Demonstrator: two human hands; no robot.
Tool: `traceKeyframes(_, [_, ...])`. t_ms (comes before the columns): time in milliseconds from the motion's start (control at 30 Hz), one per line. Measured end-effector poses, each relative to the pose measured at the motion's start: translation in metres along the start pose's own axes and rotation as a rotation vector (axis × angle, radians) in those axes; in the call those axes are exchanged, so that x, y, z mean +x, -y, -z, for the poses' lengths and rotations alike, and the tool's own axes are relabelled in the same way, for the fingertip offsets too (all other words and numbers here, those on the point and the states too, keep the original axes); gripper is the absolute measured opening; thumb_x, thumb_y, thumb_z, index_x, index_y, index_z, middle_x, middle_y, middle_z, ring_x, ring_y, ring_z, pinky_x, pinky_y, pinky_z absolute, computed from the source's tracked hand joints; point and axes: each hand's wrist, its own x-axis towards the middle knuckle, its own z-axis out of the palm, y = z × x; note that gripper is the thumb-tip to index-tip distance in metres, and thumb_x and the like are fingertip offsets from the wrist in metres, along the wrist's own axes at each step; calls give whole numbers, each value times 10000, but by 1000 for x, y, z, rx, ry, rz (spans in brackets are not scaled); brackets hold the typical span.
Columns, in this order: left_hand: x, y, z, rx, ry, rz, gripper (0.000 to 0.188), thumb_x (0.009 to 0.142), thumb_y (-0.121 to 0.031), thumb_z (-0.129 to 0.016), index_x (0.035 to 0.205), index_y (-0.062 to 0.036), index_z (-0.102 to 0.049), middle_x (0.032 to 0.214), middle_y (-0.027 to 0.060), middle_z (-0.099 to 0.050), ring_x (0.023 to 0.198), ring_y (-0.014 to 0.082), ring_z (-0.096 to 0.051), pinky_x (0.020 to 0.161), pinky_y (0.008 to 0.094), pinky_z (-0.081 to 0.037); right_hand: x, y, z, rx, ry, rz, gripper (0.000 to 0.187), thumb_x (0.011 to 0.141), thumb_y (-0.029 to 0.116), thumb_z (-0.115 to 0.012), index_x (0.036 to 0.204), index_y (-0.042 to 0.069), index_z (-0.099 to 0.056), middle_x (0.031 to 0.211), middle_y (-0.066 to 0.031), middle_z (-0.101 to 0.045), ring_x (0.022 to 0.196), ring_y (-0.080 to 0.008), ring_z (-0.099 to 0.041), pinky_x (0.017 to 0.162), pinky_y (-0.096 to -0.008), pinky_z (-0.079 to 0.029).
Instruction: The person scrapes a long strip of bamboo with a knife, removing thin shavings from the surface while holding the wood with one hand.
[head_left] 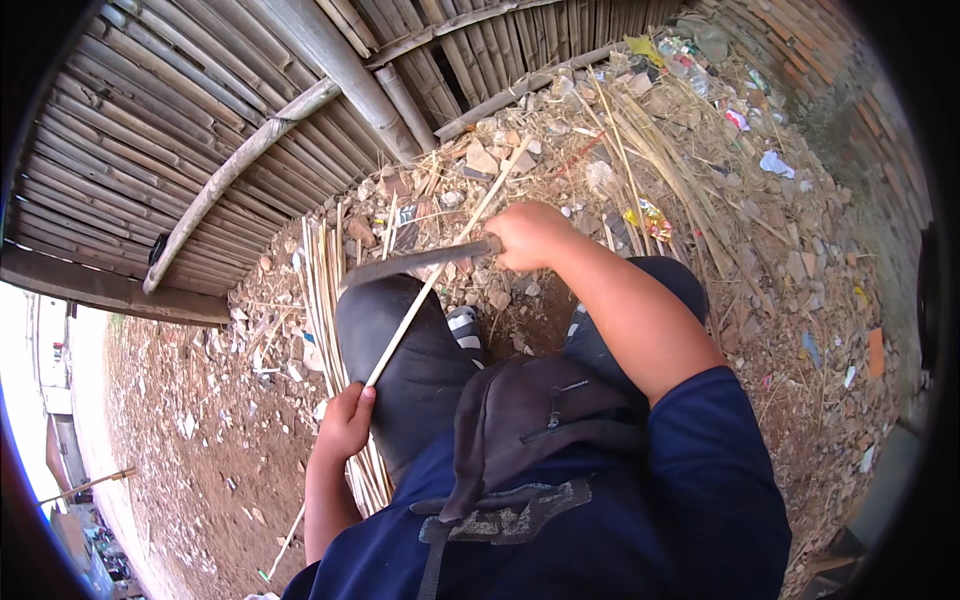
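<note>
My left hand [345,421] is closed around the lower end of a long pale bamboo strip [406,324]. The strip slants up and to the right across my left thigh, its far end over the rubble. In my right hand [533,236], fingers wrapped round the handle, is a large knife [395,266] with a long dark blade. That blade points left and crosses the strip above my left knee; whether it presses into the strip I cannot tell. Just left of my left leg lies a bundle of thin bamboo strips [322,290], running back beneath my left arm.
A bamboo-slat wall [180,150] with thick poles stands ahead and left. More split strips [665,160] lie on the rubble at the far right, among stones, dry straw and scraps such as a white paper piece [776,164]. A brick wall [840,60] rises at the right.
</note>
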Motion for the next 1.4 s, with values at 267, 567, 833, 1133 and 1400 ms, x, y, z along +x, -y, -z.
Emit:
traceKeyframes(267, [0,-1,4,18,-9,-12,460,1060,-379,-493,836,18,-558,709,232,-591,680,377,-602,646,444,-460,13,-52,6,379,-20,-358,208,835,163,-618,942,6,-703,987,-186,-700,850,-302,-696,784,-437,-565])
traceKeyframes(567, [1,-2,7,-36,41,-13,475,1073,-388,-455,853,17,-573,693,200,-583,652,307,-570,652,415,-466,24,-73,-17,343,-124,-287,327,805,216,-639,1032,-9,-711,1022,-237,-714,956,-378,-695,855,-454,-555])
traceKeyframes(833, [-4,-7,4,13,18,31,456,1073,-372,-441,871,15,-575,759,265,-615,745,456,-613,688,477,-476,7,-26,9,338,85,-263,259,864,168,-631,1078,34,-690,1002,-192,-713,963,-327,-700,851,-452,-548])
traceKeyframes(1133, [-2,-6,2,46,-16,0,426,1057,-347,-461,871,16,-584,795,299,-623,806,510,-610,703,518,-481,25,-92,-6,490,-147,-399,452,807,298,-768,1166,36,-689,1082,-197,-716,1017,-338,-685,903,-414,-535])
traceKeyframes(1400, [0,-12,6,73,4,13,458,1059,-368,-459,842,15,-585,771,288,-620,770,496,-611,683,513,-474,-4,10,15,193,248,-54,266,802,229,-725,1022,78,-725,986,-169,-720,952,-322,-700,840,-445,-544])
